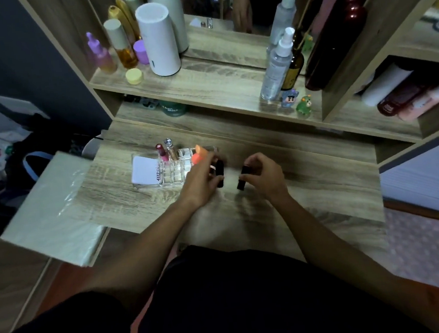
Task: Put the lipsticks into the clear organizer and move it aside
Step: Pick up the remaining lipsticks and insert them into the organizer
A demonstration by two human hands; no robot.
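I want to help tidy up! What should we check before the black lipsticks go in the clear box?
1. Left hand has a black lipstick: ok.
2. Right hand has the other black lipstick: ok.
3. Clear organizer within reach, beside the left hand: ok.
4. Empty slots left in it: ok, front ones look free.
5. Caps fully closed: cannot tell.
6. White card resting on the organizer, clear of the slots: cannot tell.

Wood-grain desk point(294, 186): clear organizer point(176, 167) w/ white card point(144, 170) sits at back-left.
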